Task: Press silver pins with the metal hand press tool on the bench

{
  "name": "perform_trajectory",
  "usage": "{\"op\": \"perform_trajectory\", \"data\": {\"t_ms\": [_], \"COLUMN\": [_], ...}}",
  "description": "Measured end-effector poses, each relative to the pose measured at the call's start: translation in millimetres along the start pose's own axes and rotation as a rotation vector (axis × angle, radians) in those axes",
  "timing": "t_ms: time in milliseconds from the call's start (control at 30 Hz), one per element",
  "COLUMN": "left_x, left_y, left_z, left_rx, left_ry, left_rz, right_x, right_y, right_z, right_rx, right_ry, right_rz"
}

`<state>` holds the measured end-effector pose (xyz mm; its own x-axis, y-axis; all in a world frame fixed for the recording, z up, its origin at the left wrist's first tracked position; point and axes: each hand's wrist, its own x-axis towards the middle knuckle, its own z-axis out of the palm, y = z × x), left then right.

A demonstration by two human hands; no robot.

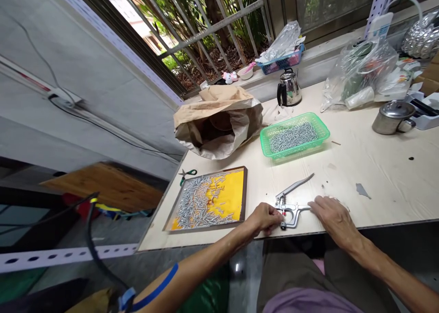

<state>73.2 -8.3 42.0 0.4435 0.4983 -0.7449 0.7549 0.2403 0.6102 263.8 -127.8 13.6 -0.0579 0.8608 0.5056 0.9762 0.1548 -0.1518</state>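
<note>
While the left hand (269,217) pinches, on what I can't tell, at the silver metal hand press (291,207), fingers could get nipped
Right hand (332,216) squeezing early would do it; its grip's unclear.

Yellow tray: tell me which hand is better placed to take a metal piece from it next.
Probably the left hand: it is nearer the tray, at the tool's tray-side end. The right hand is farther off, by the handle.
</note>
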Motion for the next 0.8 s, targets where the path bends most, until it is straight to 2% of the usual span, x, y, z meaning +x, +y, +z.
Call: {"op": "perform_trajectory", "data": {"t_ms": [133, 233, 300, 433, 567, 700, 800], "left_x": [-3.2, -5.1, -5.8, -7.8, -11.5, -13.2, -13.1], "left_y": [2.7, 3.9, 4.2, 4.9, 6.4, 7.0, 6.0], "left_z": [2.1, 5.0, 6.9, 10.0, 12.6, 16.3, 19.6], "left_rx": [0.0, -0.001, 0.005, 0.032, 0.054, 0.072, 0.074], "left_ry": [0.001, 0.042, 0.061, 0.074, 0.067, 0.096, 0.134], "left_rz": [-0.024, -0.078, -0.101, -0.089, -0.062, -0.054, -0.067], "right_x": [-1.5, 5.1, 15.8, 46.7, 73.4, 82.4, 79.8], "right_y": [-0.9, 2.8, 7.7, 17.7, 23.0, 27.0, 29.6], "right_z": [-2.2, -6.1, -6.2, 6.0, 23.8, 32.1, 31.3], "right_rx": [-0.017, 0.037, 0.061, -0.032, -0.073, -0.102, -0.09], "right_ry": [-0.036, -0.152, -0.223, -0.269, -0.388, -0.348, -0.333], "right_rz": [0.022, 0.044, 0.056, 0.045, -0.07, -0.173, -0.156]}}
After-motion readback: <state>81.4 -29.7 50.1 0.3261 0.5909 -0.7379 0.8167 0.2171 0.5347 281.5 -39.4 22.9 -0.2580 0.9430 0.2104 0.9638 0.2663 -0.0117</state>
